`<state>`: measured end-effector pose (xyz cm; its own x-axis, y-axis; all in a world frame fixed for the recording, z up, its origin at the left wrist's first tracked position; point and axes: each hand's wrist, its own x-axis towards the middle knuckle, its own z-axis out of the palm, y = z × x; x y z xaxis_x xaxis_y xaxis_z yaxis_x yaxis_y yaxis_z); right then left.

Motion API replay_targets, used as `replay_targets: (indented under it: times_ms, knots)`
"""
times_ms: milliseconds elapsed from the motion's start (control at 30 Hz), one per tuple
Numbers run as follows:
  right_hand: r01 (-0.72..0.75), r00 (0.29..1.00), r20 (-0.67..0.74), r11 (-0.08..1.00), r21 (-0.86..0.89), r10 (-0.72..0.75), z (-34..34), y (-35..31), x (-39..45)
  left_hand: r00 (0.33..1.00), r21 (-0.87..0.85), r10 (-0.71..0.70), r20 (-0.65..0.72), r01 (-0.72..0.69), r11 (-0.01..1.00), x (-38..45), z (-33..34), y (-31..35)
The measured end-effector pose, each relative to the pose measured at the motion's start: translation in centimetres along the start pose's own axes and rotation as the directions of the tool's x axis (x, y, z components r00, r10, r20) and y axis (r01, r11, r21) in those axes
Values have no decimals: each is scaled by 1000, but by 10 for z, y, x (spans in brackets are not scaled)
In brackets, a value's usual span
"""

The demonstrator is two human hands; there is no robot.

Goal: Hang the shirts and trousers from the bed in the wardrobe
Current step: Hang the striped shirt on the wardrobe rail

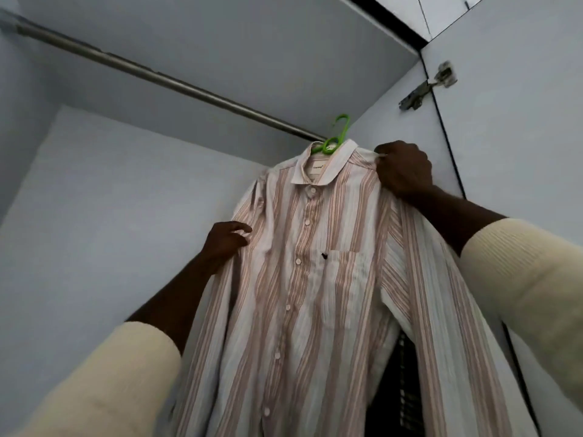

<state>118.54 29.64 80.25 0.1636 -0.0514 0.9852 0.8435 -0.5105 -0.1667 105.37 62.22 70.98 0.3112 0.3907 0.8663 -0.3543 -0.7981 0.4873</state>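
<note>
Striped shirt was on a green hanger inside the wardrobe, at the right end of the rail. Long axis ran vertical, collar up, buttoned front facing the camera, chest pocket on the view's right. Hanger hook sat level with the rail; couldn't tell if it was seated. Right hand gripped the shoulder by the collar; left hand had curled fingers pinching the opposite sleeve. Collar label was there, text too blurred to read. Small dark logo beside the pocket.
</note>
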Motion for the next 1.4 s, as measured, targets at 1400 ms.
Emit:
replay_targets:
  times_ms: [1400]
  knots:
    - [-470,882,197,781,412,428,56,-6,-168,964,588,89,251,-225,777,-93,132,-87]
